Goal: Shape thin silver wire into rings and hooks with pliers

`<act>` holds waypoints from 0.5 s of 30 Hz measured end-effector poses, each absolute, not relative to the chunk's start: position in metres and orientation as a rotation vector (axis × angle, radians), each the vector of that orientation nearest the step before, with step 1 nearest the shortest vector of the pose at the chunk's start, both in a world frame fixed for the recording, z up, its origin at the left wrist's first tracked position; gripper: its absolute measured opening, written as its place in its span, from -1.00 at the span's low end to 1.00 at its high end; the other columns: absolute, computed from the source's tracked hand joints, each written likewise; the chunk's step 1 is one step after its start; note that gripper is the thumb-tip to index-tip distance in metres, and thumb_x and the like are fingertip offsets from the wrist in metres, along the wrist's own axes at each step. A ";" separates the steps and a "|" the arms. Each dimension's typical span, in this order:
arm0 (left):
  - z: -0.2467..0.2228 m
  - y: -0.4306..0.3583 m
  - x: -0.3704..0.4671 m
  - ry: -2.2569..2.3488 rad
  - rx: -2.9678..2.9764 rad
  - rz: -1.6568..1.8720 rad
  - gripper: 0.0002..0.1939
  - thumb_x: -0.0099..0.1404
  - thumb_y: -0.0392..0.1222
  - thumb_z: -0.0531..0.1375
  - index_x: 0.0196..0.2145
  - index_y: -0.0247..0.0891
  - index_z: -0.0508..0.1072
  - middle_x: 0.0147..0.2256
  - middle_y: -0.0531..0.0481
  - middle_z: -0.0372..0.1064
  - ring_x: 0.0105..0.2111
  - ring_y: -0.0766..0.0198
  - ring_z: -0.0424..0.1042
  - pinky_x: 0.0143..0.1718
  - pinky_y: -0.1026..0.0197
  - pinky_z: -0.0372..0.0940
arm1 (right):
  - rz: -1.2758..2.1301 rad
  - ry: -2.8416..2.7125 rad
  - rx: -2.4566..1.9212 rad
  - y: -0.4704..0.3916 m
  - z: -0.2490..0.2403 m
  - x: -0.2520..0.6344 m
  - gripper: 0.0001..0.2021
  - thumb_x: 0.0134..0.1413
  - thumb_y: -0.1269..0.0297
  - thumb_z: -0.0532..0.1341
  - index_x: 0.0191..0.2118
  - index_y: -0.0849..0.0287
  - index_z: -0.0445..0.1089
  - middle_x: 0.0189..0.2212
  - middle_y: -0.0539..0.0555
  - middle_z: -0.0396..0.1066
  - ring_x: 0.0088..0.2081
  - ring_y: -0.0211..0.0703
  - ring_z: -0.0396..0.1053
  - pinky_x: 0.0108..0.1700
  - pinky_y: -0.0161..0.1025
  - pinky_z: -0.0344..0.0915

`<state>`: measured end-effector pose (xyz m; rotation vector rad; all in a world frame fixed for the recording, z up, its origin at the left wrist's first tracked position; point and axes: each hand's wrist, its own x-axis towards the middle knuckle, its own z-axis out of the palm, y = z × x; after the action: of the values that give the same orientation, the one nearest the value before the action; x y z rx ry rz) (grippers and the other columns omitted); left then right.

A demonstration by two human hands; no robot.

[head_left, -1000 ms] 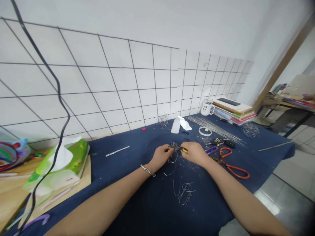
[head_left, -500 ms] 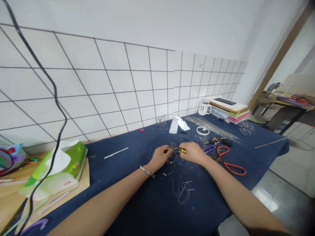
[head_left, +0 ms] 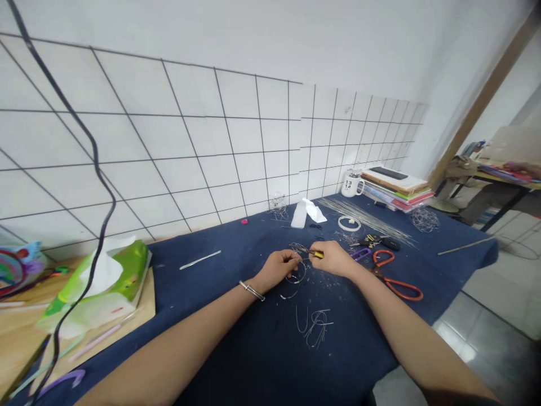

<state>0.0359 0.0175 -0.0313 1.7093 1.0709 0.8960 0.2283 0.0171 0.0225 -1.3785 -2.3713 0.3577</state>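
My left hand (head_left: 279, 268) is closed in a pinch on a thin wire loop (head_left: 304, 273), which hangs below and right of the fingertips. My right hand (head_left: 332, 257) is wrapped round small pliers with yellow handles (head_left: 318, 254). Their dark jaws point left, just above my left fingertips; whether they touch the wire is too small to tell. Coiled wire lies behind the jaws. Below the hands, another curved wire (head_left: 289, 295) rests on the dark blue cloth (head_left: 249, 338). Nearer to me is a loose bunch of bent wires (head_left: 318, 330).
Orange-handled cutters (head_left: 401, 288), black pliers (head_left: 372, 241) and a white ring spool (head_left: 349, 224) lie to the right. Behind them are long straight wires (head_left: 372, 219), a mug (head_left: 351, 185) and stacked books (head_left: 395, 189). Tissues (head_left: 101, 282) sit left. A person's hand (head_left: 522, 167) shows far right.
The pliers' jaws have moved up and away from my left fingertips. My left hand keeps its pinch, and more of the wire loop shows beside it.
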 end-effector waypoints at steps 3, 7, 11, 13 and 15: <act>-0.031 0.017 0.036 1.068 1.717 0.883 -0.74 0.14 -0.07 0.07 -0.39 -0.34 0.40 -0.52 0.03 0.33 -0.65 0.46 0.22 -0.58 0.38 0.16 | 0.410 -2.336 -1.346 0.017 0.024 0.229 -0.88 -0.14 0.32 0.08 -0.49 0.19 0.34 -0.59 -0.06 0.30 -0.51 -0.35 0.18 -0.47 -0.42 0.02; -0.029 0.016 0.037 1.075 1.720 0.884 -0.75 0.13 -0.07 0.08 -0.43 -0.34 0.38 -0.53 0.03 0.34 -0.64 0.45 0.23 -0.59 0.39 0.15 | 0.542 -2.317 -1.310 0.019 0.023 0.230 -0.88 -0.15 0.33 0.09 -0.47 0.21 0.35 -0.58 -0.07 0.29 -0.51 -0.36 0.17 -0.48 -0.43 0.02; -0.027 0.015 0.036 1.026 1.681 0.912 -0.76 0.14 -0.08 0.08 -0.47 -0.34 0.34 -0.55 0.06 0.30 -0.66 0.48 0.21 -0.59 0.40 0.14 | 0.606 -2.300 -1.296 0.023 0.019 0.233 -0.82 -0.06 0.22 0.08 -0.43 0.22 0.34 -0.55 -0.07 0.28 -0.51 -0.35 0.17 -0.47 -0.42 0.03; -0.027 0.015 0.035 1.000 1.638 0.915 -0.77 0.14 -0.09 0.08 -0.46 -0.34 0.33 -0.55 0.06 0.29 -0.66 0.49 0.19 -0.59 0.40 0.13 | 0.561 -2.297 -1.314 0.026 0.017 0.236 -0.76 0.00 0.16 0.04 -0.41 0.21 0.33 -0.55 -0.06 0.28 -0.50 -0.34 0.17 -0.47 -0.41 0.03; -0.026 0.015 0.034 0.992 1.593 0.916 -0.77 0.14 -0.09 0.07 -0.43 -0.34 0.34 -0.53 0.05 0.30 -0.66 0.50 0.18 -0.61 0.41 0.11 | 0.423 -2.308 -1.368 0.028 0.017 0.239 -0.74 0.04 0.14 0.02 -0.38 0.20 0.32 -0.52 -0.05 0.30 -0.48 -0.32 0.20 -0.44 -0.40 0.04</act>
<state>0.0342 0.0152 -0.0263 1.5925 0.9920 0.9158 0.2395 0.0282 0.0165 -1.3676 -2.3083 0.4225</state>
